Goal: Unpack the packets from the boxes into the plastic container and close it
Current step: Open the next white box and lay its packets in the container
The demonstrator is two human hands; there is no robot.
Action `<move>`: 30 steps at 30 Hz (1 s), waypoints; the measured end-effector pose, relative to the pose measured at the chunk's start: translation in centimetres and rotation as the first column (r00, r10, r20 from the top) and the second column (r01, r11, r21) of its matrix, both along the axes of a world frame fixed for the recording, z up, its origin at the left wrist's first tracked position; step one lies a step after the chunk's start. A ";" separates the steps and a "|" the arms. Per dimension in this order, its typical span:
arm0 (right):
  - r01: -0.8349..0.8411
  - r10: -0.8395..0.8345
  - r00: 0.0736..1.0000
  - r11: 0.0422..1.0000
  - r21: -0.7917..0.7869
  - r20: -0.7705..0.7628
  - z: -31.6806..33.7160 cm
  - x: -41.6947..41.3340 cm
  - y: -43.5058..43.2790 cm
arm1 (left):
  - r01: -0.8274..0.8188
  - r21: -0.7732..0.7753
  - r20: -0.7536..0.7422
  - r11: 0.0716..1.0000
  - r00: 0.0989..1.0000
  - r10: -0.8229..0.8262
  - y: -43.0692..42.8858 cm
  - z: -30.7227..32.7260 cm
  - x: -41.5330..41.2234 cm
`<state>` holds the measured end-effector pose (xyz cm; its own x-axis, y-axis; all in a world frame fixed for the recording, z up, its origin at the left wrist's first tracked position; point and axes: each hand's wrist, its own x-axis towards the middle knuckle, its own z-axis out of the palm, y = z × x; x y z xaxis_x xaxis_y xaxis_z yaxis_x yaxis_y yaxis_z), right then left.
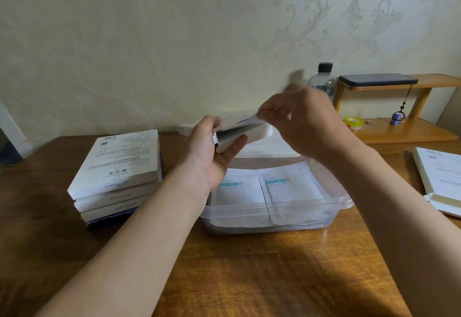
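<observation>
Above the plastic container (pixel 334 204), left hand (pixel 214 157) gripping a white box (pixel 239 130), right hand (pixel 304 122) fingers pinched on its flap.

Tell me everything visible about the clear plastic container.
The plastic container is a clear, shallow rectangular tub with a flared rim, open, no lid on it. It stands flat on the wooden table, right of a stack of boxes. White packets with teal labels lie side by side inside.

Glossy varnished wood bench (pixel 249 279); clear smooth plastic container (pixel 274 210); matt white paper packets (pixel 239 192); matt cardboard boxes (pixel 119 167) beside it.
</observation>
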<state>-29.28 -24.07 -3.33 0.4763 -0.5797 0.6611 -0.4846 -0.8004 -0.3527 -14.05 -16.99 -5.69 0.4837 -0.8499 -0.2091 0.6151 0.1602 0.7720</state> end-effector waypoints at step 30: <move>-0.089 -0.071 0.950 0.873 0.480 0.305 -2.3 0.6 -2.0 | -0.345 -0.150 -0.106 0.926 0.937 0.332 -1.5 -1.3 1.7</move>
